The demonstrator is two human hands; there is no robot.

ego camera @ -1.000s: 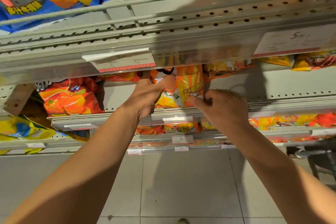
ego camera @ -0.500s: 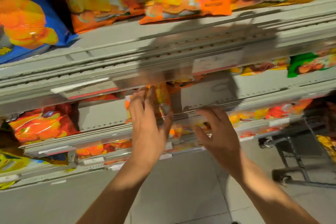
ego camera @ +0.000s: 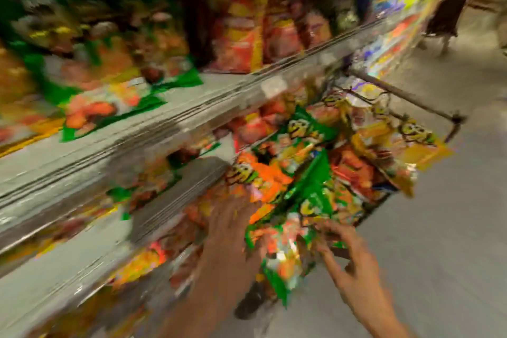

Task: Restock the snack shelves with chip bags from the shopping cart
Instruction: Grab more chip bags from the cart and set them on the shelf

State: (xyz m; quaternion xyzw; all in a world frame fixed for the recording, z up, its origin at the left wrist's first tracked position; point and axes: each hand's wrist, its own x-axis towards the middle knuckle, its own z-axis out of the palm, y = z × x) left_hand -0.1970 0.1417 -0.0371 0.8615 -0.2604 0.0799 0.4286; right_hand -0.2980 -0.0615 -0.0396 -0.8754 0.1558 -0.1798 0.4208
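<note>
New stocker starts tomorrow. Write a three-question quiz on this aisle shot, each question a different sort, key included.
1. True or false: the shopping cart is empty.
2. Which side of the cart are the shelves on? A) left B) right C) behind it
3. Fill in: the left hand and right hand both reach toward a mostly ____ bag at the cart's near end.

Key:
1. False; it is piled with chip bags.
2. A
3. green. Blur hides whether either hand has closed on it.

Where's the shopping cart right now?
In the head view the shopping cart sits right of centre, against the snack shelves, heaped with chip bags. Both hands, left hand and right hand, reach toward its near end.
</note>
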